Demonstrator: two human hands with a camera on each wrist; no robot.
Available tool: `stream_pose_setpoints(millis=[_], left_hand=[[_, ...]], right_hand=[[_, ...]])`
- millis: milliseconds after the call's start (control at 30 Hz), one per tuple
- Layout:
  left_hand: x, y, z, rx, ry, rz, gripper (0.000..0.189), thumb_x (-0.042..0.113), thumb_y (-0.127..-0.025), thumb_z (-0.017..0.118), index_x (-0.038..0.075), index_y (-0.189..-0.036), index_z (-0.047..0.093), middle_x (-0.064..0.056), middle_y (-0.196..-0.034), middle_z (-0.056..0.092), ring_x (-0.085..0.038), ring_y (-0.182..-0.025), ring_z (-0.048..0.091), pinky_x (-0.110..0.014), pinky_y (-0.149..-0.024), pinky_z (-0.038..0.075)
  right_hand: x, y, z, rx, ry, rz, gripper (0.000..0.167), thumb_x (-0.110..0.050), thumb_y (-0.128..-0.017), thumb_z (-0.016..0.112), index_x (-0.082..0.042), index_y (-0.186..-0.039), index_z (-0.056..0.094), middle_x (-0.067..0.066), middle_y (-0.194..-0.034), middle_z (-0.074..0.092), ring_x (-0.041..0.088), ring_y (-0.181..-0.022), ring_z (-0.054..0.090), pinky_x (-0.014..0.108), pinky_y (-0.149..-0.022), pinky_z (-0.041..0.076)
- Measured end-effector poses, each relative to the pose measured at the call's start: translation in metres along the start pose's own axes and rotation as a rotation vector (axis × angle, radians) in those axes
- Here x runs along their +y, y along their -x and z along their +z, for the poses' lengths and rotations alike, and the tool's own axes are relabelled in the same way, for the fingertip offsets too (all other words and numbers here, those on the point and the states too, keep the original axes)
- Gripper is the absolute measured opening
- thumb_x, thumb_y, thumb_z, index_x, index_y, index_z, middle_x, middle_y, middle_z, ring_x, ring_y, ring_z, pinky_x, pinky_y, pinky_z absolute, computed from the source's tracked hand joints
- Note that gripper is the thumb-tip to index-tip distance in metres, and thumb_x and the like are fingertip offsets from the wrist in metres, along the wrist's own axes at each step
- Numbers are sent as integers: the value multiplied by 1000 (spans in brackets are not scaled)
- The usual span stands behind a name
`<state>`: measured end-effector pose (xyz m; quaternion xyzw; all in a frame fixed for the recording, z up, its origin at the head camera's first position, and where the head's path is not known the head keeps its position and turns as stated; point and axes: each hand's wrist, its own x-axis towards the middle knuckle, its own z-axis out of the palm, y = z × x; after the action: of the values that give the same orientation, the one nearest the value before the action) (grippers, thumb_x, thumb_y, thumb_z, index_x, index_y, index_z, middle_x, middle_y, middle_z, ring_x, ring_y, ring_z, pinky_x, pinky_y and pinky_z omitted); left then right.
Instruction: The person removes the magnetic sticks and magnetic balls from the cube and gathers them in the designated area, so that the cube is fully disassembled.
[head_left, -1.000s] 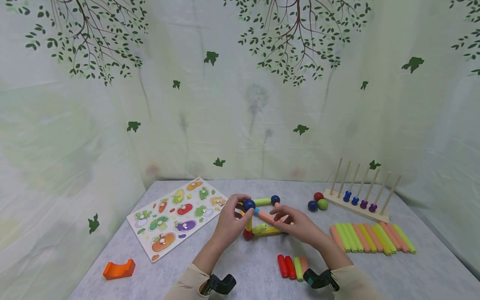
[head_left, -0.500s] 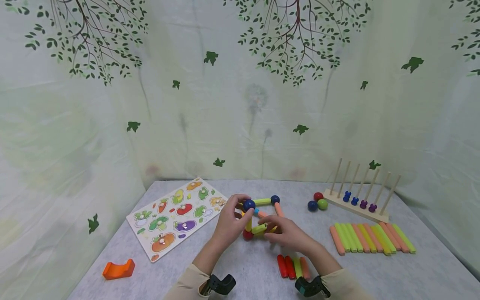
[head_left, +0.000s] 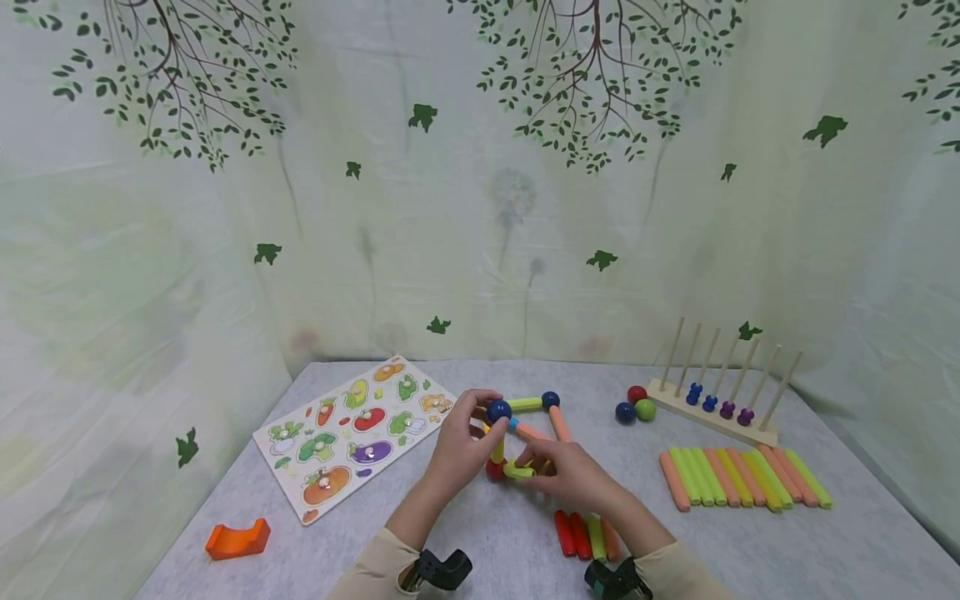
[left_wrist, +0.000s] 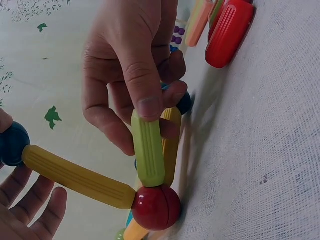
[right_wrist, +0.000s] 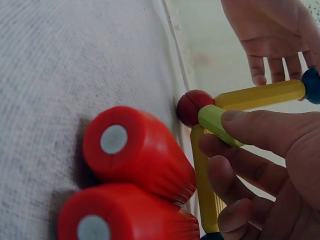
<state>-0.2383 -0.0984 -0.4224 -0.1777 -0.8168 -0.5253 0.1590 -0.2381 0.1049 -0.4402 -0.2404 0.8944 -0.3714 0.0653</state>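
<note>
My left hand (head_left: 463, 437) grips a blue ball (head_left: 498, 411) between thumb and fingers. That ball tops a yellow rod (left_wrist: 80, 175) rising from a red ball (left_wrist: 150, 210) low on the table. My right hand (head_left: 573, 473) pinches a short light-green rod (left_wrist: 148, 152) between thumb and fingers; its far end meets the red ball. A second yellow rod (right_wrist: 205, 180) runs from the red ball, partly hidden behind my right fingers. Behind, another blue ball (head_left: 551, 400) joins a green rod (head_left: 525, 403) and an orange rod (head_left: 559, 423) in the same frame.
Red rods (head_left: 572, 533) lie beside a green and an orange one near the front. Further right are a row of coloured rods (head_left: 738, 477), a peg stand (head_left: 712, 412) and loose balls (head_left: 636, 404). Leftward lie a vegetable puzzle board (head_left: 352, 433) and an orange block (head_left: 237, 539).
My right hand has moved left and toward me, from the orange rod to the light-green rod, which it now pinches and which has swung lower. My left hand keeps its hold.
</note>
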Motion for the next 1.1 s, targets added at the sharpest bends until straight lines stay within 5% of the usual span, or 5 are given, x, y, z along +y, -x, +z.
stream_pose_setpoints(millis=[767,1100], left_hand=[[2,1,-1,-14,11,3,32,26,-95,67,20,-125,57,0,-118,61,-18,-99,59,-23,-77,52],[1,1,0,-7,11,6,32,26,-95,67,21,-124,58,0,-117,62,-17,-98,60,-23,-76,52]], right_hand=[[0,6,-6,-123,91,-31,15,-19,-88,76,-28,-98,72,-15,-91,71,8,-71,56,23,-66,49],[6,12,-20,-324,21,-50,22,-12,-94,61,-29,-97,74,-9,-86,64,8,-67,53,21,-61,41]])
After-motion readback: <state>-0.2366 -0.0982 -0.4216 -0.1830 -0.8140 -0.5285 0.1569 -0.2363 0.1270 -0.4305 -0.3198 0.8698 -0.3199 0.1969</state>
